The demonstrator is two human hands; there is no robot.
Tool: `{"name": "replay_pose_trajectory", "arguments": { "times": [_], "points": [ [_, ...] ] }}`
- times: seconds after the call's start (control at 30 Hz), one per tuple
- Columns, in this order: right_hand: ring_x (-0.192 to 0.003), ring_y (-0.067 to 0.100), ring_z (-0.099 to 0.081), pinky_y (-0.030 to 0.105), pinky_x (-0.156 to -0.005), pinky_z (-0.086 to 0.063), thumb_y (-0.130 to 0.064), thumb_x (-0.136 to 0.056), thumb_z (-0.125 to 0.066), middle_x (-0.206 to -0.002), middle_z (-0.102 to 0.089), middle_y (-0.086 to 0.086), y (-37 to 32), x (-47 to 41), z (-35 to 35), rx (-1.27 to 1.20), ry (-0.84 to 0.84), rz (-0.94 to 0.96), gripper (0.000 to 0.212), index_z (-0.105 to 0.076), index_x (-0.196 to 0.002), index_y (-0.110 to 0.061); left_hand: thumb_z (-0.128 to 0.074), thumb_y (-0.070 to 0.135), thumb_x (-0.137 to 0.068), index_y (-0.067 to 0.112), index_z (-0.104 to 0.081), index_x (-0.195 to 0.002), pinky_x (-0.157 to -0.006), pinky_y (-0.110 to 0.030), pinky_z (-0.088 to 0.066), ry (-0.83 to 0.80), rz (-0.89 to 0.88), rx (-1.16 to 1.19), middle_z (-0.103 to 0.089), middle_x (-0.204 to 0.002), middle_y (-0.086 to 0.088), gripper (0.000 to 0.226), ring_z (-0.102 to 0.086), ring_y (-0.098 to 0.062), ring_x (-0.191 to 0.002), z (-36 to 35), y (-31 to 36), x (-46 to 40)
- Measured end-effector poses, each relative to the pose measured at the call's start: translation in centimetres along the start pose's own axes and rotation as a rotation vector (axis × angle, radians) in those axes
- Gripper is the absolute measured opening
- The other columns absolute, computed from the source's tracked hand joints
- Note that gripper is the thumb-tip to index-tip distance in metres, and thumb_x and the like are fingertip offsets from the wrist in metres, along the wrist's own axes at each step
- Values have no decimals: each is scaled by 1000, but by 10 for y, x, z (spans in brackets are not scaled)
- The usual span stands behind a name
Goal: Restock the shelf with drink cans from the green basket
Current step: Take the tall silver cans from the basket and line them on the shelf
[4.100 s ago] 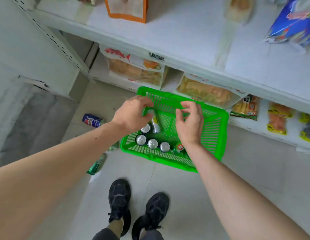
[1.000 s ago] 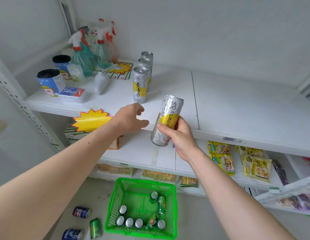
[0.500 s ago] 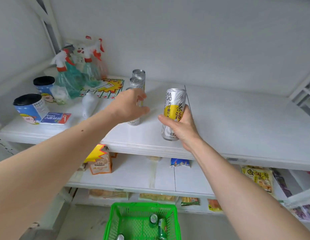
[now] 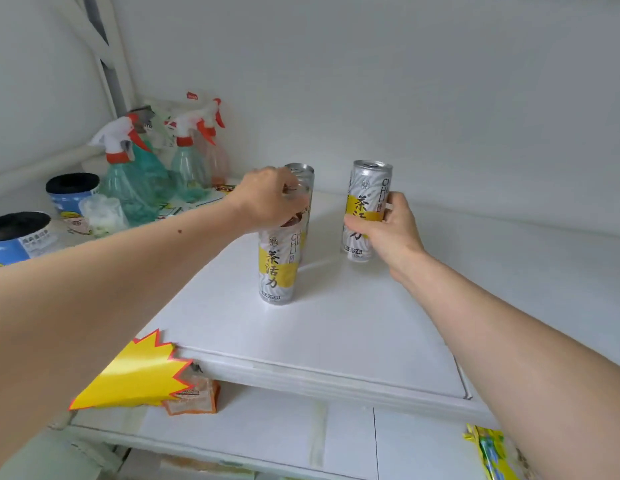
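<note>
new can set down beside the row on the shelf

the right hand [image 4: 388,233] has its grip wrapped round the middle of a tall slim can [image 4: 365,209], thumb on the near side and fingers curled behind, and holds it upright with its base at or just above the white shelf [image 4: 336,327]; i cannot tell whether the base has fully landed. holding it at mid-height looks like a way to keep the can plumb while it goes down, and leaves the top clear.

the left hand [image 4: 270,199] reaches over the row of cans [image 4: 279,268] standing to the left of the new one. its fingers are curled down around the rim of a can in that row, and it seems to be steadying or nudging the row so it stays straight while the neighbour arrives. the held can stands near the row but apart from it, roughly level with the rear cans, which suggests the start of a second file next to the first.

the cans match: silver bodies with a grey swirl pattern, a yellow band across the middle, dark chinese characters running down the front and latin letters on the side. the front can of the row stands upright on the shelf; the ones behind it are mostly hidden by the hand.

the green basket is out of view. to the left on the same shelf are spray bottles [image 4: 128,174] and blue tubs [image 4: 16,237], well apart from the cans. a yellow starburst tag [image 4: 135,372] hangs at the shelf edge.
</note>
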State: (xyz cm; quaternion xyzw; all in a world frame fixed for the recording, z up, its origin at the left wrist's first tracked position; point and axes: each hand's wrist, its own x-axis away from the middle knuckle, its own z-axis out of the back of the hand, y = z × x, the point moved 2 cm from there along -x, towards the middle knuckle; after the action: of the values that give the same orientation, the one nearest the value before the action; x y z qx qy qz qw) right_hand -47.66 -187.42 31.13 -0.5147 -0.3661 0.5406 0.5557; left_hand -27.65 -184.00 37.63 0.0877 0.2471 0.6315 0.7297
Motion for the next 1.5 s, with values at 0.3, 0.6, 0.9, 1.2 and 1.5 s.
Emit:
{"name": "replay_pose_trajectory", "arguments": {
  "times": [0.3, 0.6, 0.9, 1.2, 1.5],
  "points": [
    [-94, 21, -68, 42, -91, -55, -19, -62, -89, -106, -69, 3, 9, -74, -37, 188, 29, 59, 63, -54, -114, -21, -52, 53, -90, 21, -54, -129, -99, -30, -40, 24, 84, 80, -56, -134, 0, 51, -53, -20, -120, 0, -40, -53],
    [-107, 23, -63, 39, -96, -51, -23, -64, -90, -118, -66, 3, 14, -122, -70, 262, 39, 41, 63, -59, -118, -16, -46, 50, -94, 28, -50, -135, -98, -26, -34, -57, -5, 117, -52, -138, 0, 47, -47, -16, -128, -8, -44, -85],
    [-96, 21, -60, 40, -91, -54, -19, -68, -83, -102, -63, -1, 26, -139, -93, 284, -18, 46, 48, -62, -111, -17, -40, 45, -98, 23, -59, -125, -104, -36, -41, -72, -23, 153, -60, -128, 3, 40, -52, -17, -121, -11, -54, -100],
    [-103, 23, -62, 42, -92, -54, -16, -74, -77, -104, -63, 0, 33, -147, -98, 277, -99, 73, 48, -59, -119, -17, -41, 41, -99, 20, -62, -122, -101, -31, -42, -71, -59, 192, -65, -119, 3, 38, -57, -14, -114, -13, -59, -101],
    [-81, 11, -62, 22, -66, -49, -7, -76, -77, -101, -65, -1, 56, -151, -93, 216, -255, 47, 48, -62, -120, -17, -42, 39, -99, 20, -61, -123, -100, -30, -43, -62, -56, 255, -66, -117, 4, 36, -57, -12, -112, -17, -61, -100]
  ]
}}
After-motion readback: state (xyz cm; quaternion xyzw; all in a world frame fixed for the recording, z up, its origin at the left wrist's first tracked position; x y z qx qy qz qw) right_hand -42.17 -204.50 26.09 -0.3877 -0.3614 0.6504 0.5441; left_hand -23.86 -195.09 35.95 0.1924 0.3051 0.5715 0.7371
